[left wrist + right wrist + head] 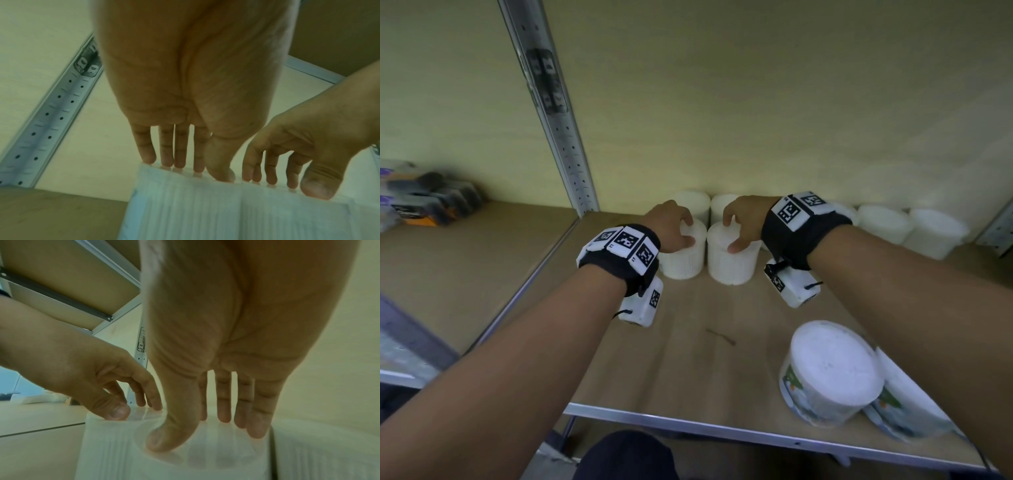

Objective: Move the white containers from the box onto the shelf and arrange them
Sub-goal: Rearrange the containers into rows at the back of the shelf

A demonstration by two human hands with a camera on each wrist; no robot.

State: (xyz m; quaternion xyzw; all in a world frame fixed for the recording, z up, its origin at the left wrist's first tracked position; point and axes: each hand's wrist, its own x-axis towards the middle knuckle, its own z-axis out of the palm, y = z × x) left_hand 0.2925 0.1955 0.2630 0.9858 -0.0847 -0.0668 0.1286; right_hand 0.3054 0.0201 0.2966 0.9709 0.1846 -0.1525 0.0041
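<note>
Two white ribbed containers stand side by side on the wooden shelf point(688, 349). My left hand point(686, 230) grips the left container point(683, 263) from above, thumb on the near rim and fingers curled over the far rim. My right hand point(732, 234) holds the right container point(729, 270) the same way. The left wrist view shows my left hand point(197, 170) on its container point(185, 211), and the right wrist view shows my right hand point(205, 433) on its container point(226, 467). The box is out of view.
More white containers point(883, 222) line the back wall in a row. Two larger labelled tubs point(832, 373) sit at the front right edge. A metal upright point(571, 164) bounds the shelf on the left, with dark packages point(431, 202) beyond it.
</note>
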